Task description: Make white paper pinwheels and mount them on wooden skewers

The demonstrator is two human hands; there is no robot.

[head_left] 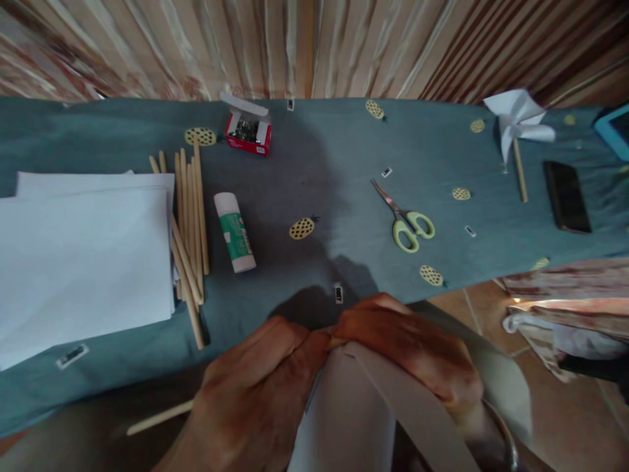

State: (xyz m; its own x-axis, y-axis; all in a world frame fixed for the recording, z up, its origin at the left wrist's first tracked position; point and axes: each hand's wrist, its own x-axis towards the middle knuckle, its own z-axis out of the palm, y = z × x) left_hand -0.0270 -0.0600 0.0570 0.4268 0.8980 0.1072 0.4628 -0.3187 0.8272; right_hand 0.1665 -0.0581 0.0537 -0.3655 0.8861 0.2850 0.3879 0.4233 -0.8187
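Both hands meet close to my body, at the near edge of the table. My left hand (260,387) is closed round a pale wooden stick (160,417), whose free end sticks out to the lower left. Thumb and fingers of my right hand (407,347) pinch the top of a folded white paper pinwheel (348,406), right against the left fingertips. Its curved blades hang down between my wrists. The spot where stick and paper meet is hidden by my fingers.
Paper sheets (83,262), several wooden sticks (191,216) and a glue stick (234,233) lie left. Behind is an open red box (249,134) of small metal pieces. Scissors (405,223), a pinwheel on a stick (518,124), a phone (567,196) and a blue-edged device (616,131) lie right.
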